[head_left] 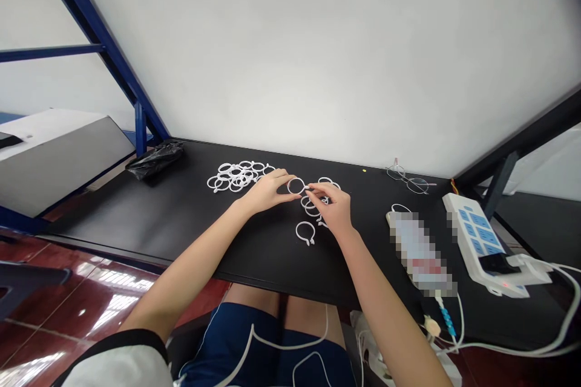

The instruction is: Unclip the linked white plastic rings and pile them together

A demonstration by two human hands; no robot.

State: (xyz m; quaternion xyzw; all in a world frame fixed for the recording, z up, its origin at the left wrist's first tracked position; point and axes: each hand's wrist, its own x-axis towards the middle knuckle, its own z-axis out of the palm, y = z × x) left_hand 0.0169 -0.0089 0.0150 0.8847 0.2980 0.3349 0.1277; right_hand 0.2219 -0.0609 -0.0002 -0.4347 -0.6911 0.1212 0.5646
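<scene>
Between my two hands a white plastic ring [290, 179] is held up just above the black table [181, 217]. My left hand [267, 190] grips its left side with thumb and fingers. At its right side, where a small tab or clasp shows, my right hand [334, 202] pinches it. Beyond my left hand lies a heap of similar white rings [236, 175], partly overlapping. Under and beside my right hand are several more rings [312, 208], some partly hidden by it. One open ring [305, 232] with a gap at its ends lies nearer to me.
To the right lie a phone [420, 254] on a charging cable and a white power strip [476, 242] with a plug in it. Eyeglasses [411, 180] rest near the wall. A black plastic bag [155, 159] sits at the table's far left, by a blue metal frame [140, 127].
</scene>
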